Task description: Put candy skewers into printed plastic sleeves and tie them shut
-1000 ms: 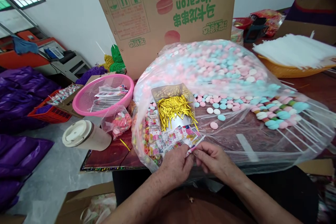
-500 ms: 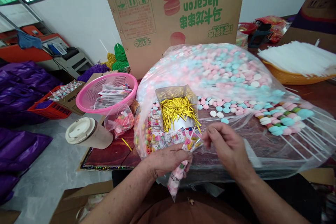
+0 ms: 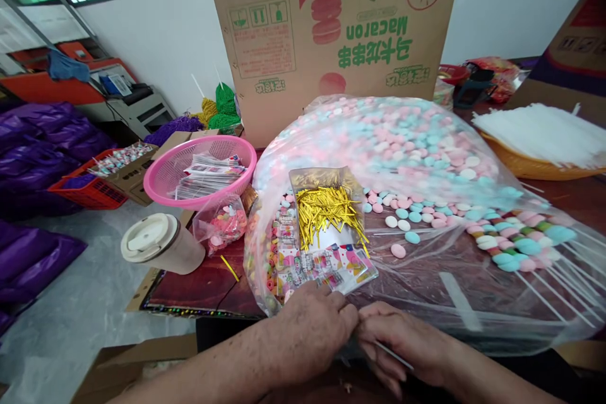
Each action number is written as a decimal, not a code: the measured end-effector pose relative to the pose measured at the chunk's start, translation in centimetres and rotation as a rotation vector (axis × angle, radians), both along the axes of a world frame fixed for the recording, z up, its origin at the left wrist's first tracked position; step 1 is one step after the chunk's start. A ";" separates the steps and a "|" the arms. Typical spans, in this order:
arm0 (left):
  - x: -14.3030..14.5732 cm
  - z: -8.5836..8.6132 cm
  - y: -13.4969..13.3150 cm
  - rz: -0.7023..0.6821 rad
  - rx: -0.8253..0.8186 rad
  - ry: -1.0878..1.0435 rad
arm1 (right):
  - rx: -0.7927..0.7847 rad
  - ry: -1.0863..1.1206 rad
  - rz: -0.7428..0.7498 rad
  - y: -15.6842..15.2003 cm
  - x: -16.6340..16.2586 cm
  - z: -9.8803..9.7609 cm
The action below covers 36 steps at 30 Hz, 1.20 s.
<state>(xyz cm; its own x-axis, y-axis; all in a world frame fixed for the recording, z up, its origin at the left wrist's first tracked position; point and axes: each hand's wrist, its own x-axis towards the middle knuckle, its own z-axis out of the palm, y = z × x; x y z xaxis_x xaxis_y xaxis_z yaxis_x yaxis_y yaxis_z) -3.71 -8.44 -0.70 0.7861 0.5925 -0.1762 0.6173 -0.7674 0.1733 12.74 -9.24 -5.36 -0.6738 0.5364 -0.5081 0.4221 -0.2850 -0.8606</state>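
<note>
My left hand (image 3: 316, 323) is closed at the front edge of the table, its knuckles up; whatever its fingers hold is hidden behind them. Touching it on the right, my right hand (image 3: 402, 342) is closed around a thin white stick (image 3: 394, 355) that pokes out below its fingers. Just beyond the hands lie printed clear wrappers (image 3: 348, 268). Above these, a packet of gold twist ties (image 3: 326, 211) lies open. A large clear plastic bag (image 3: 379, 120) full of pink, blue and white round candies spreads behind, with candy skewers (image 3: 525, 237) to the right.
On the left stand a lidded cup (image 3: 163, 243), a small bag of candies (image 3: 221, 224) and a pink basket (image 3: 156, 186) with flat packets. A tall carton (image 3: 303, 63) stands at the back. At the right, an orange basket (image 3: 516, 167) holds white sticks.
The wrapped pink candy skewer that showed in my left hand is now out of sight. Both hands have come lower and together, and a white stick shows in my right hand. The view has shifted.
</note>
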 end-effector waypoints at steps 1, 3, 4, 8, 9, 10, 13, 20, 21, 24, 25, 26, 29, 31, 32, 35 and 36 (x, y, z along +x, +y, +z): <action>-0.4 -0.1 -0.2 -0.009 0.051 -0.051 | -0.206 0.099 -0.054 0.1 -0.3 0.0; -1.4 -0.5 -0.4 0.060 0.089 -0.173 | -0.360 0.240 -0.092 1.0 -0.6 0.4; -1.9 -0.8 -0.4 0.138 0.076 -0.259 | -0.299 0.250 -0.078 1.9 -0.6 0.8; -2.9 -1.8 0.1 0.722 -0.197 -0.783 | 0.629 -0.267 -0.181 8.2 -0.6 2.6; -2.9 -2.1 0.3 0.885 -0.312 -0.922 | 0.776 -0.393 -0.264 9.9 -0.9 2.6; -2.7 -2.3 0.4 1.031 -0.428 -1.043 | 0.864 -0.478 -0.314 11.5 -1.3 2.3; -2.2 -2.5 0.4 1.318 -0.704 -1.296 | 0.933 -0.590 -0.355 14.5 -2.8 0.6; -2.3 -2.8 0.9 1.493 -0.938 -1.554 | 0.997 -0.516 -0.400 15.6 -2.1 -0.1; -2.3 -2.9 1.0 1.502 -0.952 -1.581 | 0.994 -0.490 -0.403 15.3 -1.9 0.3; -2.0 -3.0 1.6 1.501 -0.991 -1.624 | 0.978 -0.393 -0.413 13.1 -1.5 1.5; -1.9 -3.0 1.7 1.492 -0.998 -1.634 | 0.968 -0.321 -0.406 12.2 -1.5 1.8; -1.8 -2.9 1.8 1.483 -1.004 -1.643 | 0.960 -0.239 -0.388 11.3 -1.5 2.2; -1.6 -2.4 1.9 1.469 -0.989 -1.650 | 1.008 -0.212 -0.354 9.8 -1.2 2.8; -1.6 -2.3 1.8 1.475 -0.964 -1.642 | 1.058 -0.409 -0.372 10.4 -0.8 2.8; -1.6 -2.3 1.7 1.485 -0.955 -1.637 | 1.063 -0.494 -0.379 11.1 -0.6 2.7; -1.6 -2.4 1.5 1.516 -0.946 -1.624 | 1.022 -0.566 -0.351 13.5 -0.9 1.9; -1.5 -2.4 1.4 1.523 -0.951 -1.617 | 1.008 -0.572 -0.343 14.2 -1.3 1.5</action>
